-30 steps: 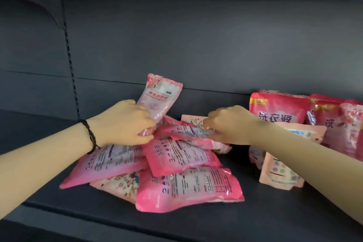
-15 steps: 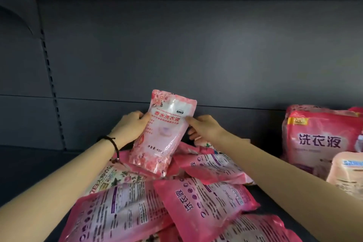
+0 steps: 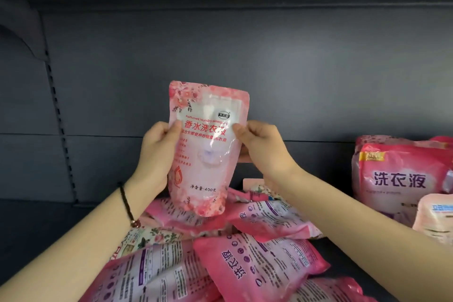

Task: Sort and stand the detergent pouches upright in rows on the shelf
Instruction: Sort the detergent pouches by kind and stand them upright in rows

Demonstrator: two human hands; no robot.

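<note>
A pale pink floral detergent pouch [image 3: 206,152] is held upright in the air above the pile, its printed front facing me. My left hand [image 3: 157,154] grips its left edge, thumb on the front. My right hand [image 3: 259,147] grips its right edge the same way, fingers behind the pouch. Below lies a heap of several pink pouches [image 3: 259,262] flat on the dark shelf [image 3: 36,233], most showing their backs. At the right, a darker pink pouch [image 3: 397,174] stands upright, with a peach pouch [image 3: 434,216] in front of it.
The grey back panel [image 3: 245,56] of the shelf unit rises behind the pouches, with a slotted upright [image 3: 58,115] at the left. Bare shelf surface lies left of the pile. The shelf above overhangs at the top.
The pale pouch has risen off the pile and turned upright to face me. My right hand left the heap and took the pouch's right edge. The view moved closer.
</note>
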